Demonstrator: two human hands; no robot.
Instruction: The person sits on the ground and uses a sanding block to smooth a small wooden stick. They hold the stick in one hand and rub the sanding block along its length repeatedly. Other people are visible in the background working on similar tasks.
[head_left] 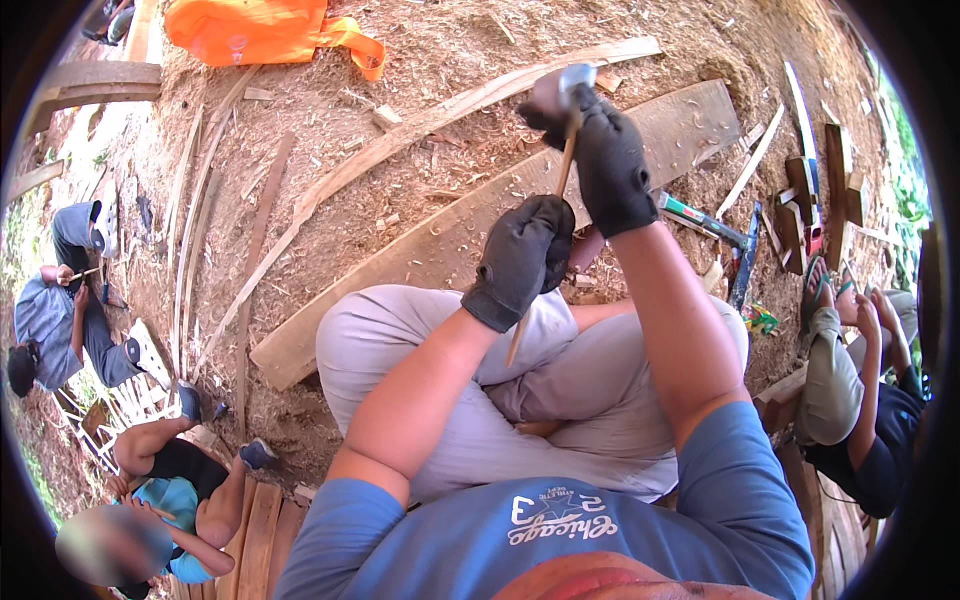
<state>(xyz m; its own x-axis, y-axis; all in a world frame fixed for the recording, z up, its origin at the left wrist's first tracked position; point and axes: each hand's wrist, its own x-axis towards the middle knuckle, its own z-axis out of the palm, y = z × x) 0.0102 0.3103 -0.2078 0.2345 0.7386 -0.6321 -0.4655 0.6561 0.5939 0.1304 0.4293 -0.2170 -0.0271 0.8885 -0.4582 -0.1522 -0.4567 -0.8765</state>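
Both gloved hands on a thin wooden stick, worked over my lap above the sawdust ground.

My right hand [612, 170], in a black glove, has its grip closed tight around the upper part of the thin wooden stick [566, 160], just under a blurred grey head [572, 80] at its top; I cannot tell what that head is. My left hand [522, 258], also in a black glove, holds a narrow, closed grip lower on the same stick, whose pale lower end pokes out below the glove, over my grey trousers [560, 390]. The stick stands nearly upright, tilted slightly. Beyond my knees a long curved plank [420, 250] lies on the ground, littered with shavings, with an orange bag [250, 28] well beyond it. Other people sit to my left and right.
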